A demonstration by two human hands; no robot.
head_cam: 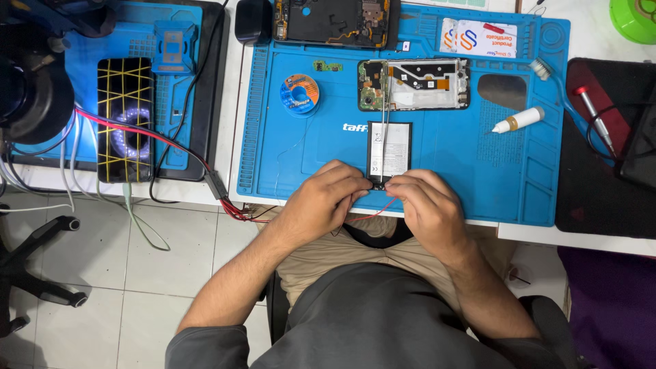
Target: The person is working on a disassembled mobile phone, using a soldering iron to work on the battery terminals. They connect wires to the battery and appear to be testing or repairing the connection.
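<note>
A flat black and white phone battery [389, 152] lies upright on the blue work mat [328, 150]. My left hand [322, 198] and my right hand [427, 205] meet at its near end, fingers pinched around thin red and black wires [372, 215] against the battery's lower edge. Beyond the battery lies an opened phone [414, 85] with its board showing, and a thin metal strip runs from it down over the battery.
On the mat: a solder wick spool [299, 93], a small white glue bottle [519, 121], a brush [547, 72], another opened phone frame [335, 22]. At left, a phone with yellow tape [124, 119] on a second mat. A red-tipped tool [593, 116] lies right.
</note>
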